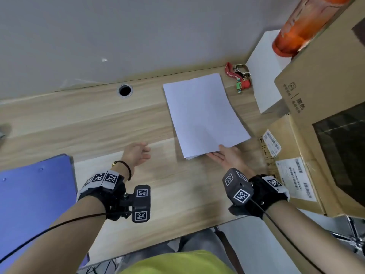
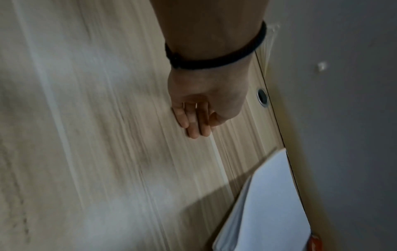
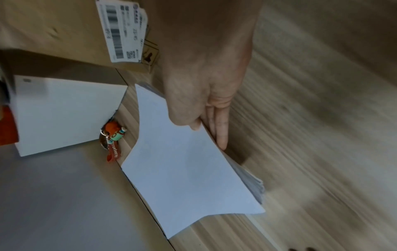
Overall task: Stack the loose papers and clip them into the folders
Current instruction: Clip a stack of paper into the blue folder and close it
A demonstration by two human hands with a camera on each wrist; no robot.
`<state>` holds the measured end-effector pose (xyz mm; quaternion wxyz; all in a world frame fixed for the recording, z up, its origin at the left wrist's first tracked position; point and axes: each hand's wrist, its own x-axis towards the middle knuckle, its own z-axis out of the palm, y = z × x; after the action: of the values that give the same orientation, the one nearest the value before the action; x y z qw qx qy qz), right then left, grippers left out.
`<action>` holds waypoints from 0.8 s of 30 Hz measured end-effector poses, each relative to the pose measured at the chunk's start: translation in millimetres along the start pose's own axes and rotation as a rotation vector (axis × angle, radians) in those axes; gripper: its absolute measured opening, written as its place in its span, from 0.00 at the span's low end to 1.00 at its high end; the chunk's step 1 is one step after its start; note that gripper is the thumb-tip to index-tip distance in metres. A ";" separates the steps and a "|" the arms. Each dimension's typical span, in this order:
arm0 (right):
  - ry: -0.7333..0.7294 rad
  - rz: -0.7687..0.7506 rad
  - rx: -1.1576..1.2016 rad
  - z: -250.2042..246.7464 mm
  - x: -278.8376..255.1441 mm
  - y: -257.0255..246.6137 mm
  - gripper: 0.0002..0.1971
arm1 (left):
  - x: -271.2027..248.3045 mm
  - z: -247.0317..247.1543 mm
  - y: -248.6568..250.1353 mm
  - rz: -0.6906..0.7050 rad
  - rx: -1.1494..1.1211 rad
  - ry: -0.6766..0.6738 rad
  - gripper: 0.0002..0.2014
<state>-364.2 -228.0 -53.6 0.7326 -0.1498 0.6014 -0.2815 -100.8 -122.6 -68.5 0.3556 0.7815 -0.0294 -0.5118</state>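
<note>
A stack of white papers (image 1: 205,115) lies slanted on the wooden desk (image 1: 98,125), right of centre. My right hand (image 1: 225,155) pinches its near corner. In the right wrist view the thumb lies on top of the paper stack (image 3: 184,169), the fingers (image 3: 221,135) run under its raised edge, and the right hand (image 3: 208,135) grips between them. My left hand (image 1: 138,153) hovers over bare desk left of the stack, fingers loosely curled, holding nothing. The left wrist view shows this left hand (image 2: 197,118) apart from the papers (image 2: 268,203). A blue folder (image 1: 33,204) lies at the near left.
Cardboard boxes (image 1: 320,95) crowd the right side, close to my right hand. A white box (image 1: 264,76), an orange bottle (image 1: 296,32) and a red keychain (image 1: 239,78) sit behind the papers. A cable hole (image 1: 125,90) is near the wall.
</note>
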 end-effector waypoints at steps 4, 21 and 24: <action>0.021 0.009 0.086 17.3 6.8 1.3 0.11 | -2.4 -25.4 -12.6 -0.034 -0.008 0.016 0.12; 0.007 0.155 0.000 14.3 22.4 -5.1 0.17 | -13.7 -44.5 -33.4 0.003 -0.002 -0.036 0.10; -0.028 0.179 -0.077 5.1 4.7 9.2 0.14 | -18.2 -48.0 -35.0 0.013 -0.002 -0.065 0.10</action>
<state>-356.6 -224.1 -61.3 0.7570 -0.1272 0.6123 -0.1895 -81.2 -63.8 -64.1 0.3586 0.7638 -0.0453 -0.5348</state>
